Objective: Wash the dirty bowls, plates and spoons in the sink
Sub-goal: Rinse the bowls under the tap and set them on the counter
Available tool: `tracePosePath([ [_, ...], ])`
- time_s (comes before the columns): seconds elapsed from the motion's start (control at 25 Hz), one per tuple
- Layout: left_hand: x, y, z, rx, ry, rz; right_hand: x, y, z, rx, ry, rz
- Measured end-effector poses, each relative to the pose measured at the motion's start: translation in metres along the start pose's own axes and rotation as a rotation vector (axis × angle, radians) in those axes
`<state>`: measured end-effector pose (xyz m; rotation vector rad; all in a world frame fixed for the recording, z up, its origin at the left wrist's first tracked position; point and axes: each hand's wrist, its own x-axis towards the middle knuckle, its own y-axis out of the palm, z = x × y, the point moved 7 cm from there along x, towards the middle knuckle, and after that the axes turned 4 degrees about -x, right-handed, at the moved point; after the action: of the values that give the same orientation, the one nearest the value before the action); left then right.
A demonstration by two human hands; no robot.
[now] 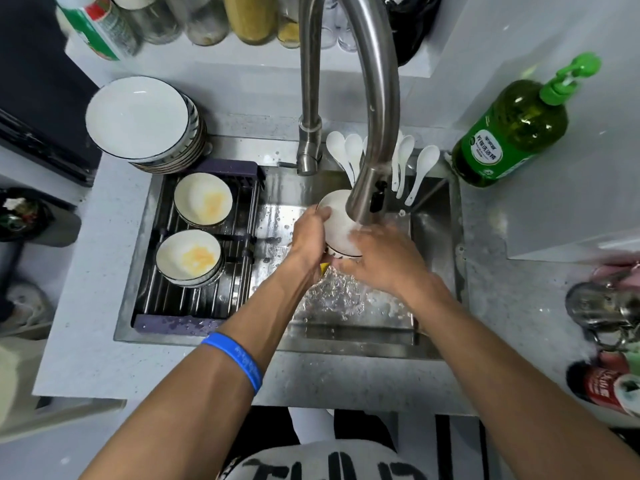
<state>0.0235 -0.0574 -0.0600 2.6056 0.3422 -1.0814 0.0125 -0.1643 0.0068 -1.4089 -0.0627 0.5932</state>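
Under the running faucet [372, 140] I hold a white bowl [337, 225] tilted on its side. My left hand [310, 237] grips its rim, with a bit of yellow sponge [324, 268] showing beneath that hand. My right hand [384, 258] rests with spread fingers against the bowl's inside, in the water stream. Two stacks of dirty bowls with orange stains [203, 199] [188, 256] sit on the black rack [194, 296] in the sink's left half. White spoons [420, 168] lean along the sink's back edge. A stack of plates [136, 117] stands on the counter at back left.
A green dish-soap pump bottle [512, 133] stands at the sink's back right corner. Water splashes over the steel sink floor [346, 299]. Jars and bottles line the back shelf [207, 22]. Metal utensils and packets [609, 313] lie on the right counter.
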Motion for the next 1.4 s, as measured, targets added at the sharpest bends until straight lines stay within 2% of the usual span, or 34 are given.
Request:
tracePosePath([
  [0.12,0.006,-0.003,0.002,-0.020,-0.062,0.010,-0.004,0.008,0.004,-0.007,0.010,0.045],
  [0.24,-0.002,-0.005,0.008,-0.002,-0.101,0.017,-0.006,-0.001,0.011,-0.143,-0.004,-0.056],
  [0.28,-0.002,-0.007,0.014,-0.023,-0.134,0.029,-0.009,-0.002,0.016,-0.212,-0.034,-0.006],
  [0.36,0.003,-0.011,0.021,0.105,-0.111,0.056,-0.012,-0.001,0.020,-0.299,-0.079,0.135],
  [0.4,0.006,-0.006,0.020,0.219,-0.067,0.084,-0.013,-0.001,0.020,-0.329,-0.088,0.172],
  [0.48,0.008,0.010,0.007,0.731,0.172,0.055,-0.020,0.002,0.027,-0.351,-0.079,0.198],
  [0.56,-0.004,0.043,-0.006,0.916,0.272,0.170,-0.024,0.009,0.030,-0.322,-0.035,0.168],
  [0.64,0.003,0.057,-0.010,0.845,0.216,0.298,-0.029,0.012,0.022,-0.280,0.049,0.141],
  [0.72,0.015,0.045,-0.024,0.815,0.244,0.206,-0.029,0.012,0.010,-0.220,0.088,0.115],
  [0.76,0.012,0.035,-0.022,0.680,0.241,0.160,-0.027,0.010,0.006,-0.178,0.118,0.057],
  [0.88,-0.025,0.022,0.013,0.015,0.168,0.129,-0.018,0.007,0.007,0.057,0.206,-0.154],
  [0.92,-0.022,0.015,0.019,-0.065,0.151,0.095,-0.017,0.012,0.007,0.163,0.201,-0.162],
  [0.96,-0.017,0.011,0.017,-0.070,0.121,0.082,-0.017,0.017,0.010,0.241,0.131,-0.140],
  [1.04,-0.006,0.007,0.005,0.186,0.011,0.142,-0.012,0.022,0.014,0.178,-0.022,-0.037],
  [1.08,-0.003,0.004,0.000,0.243,0.030,0.136,-0.010,0.019,0.014,0.146,-0.033,-0.034],
  [1.16,-0.009,-0.012,0.000,0.168,0.156,-0.012,-0.003,0.010,0.018,0.252,-0.002,-0.082],
  [1.24,-0.016,-0.020,0.004,0.125,0.162,-0.114,-0.002,0.007,0.030,0.244,-0.072,-0.078],
  [1.32,-0.005,-0.024,0.004,0.110,0.022,-0.110,-0.002,0.010,0.038,0.085,-0.172,-0.102],
  [1.4,-0.004,-0.017,0.003,-0.052,-0.007,0.003,0.002,0.001,0.027,0.135,-0.079,-0.139],
])
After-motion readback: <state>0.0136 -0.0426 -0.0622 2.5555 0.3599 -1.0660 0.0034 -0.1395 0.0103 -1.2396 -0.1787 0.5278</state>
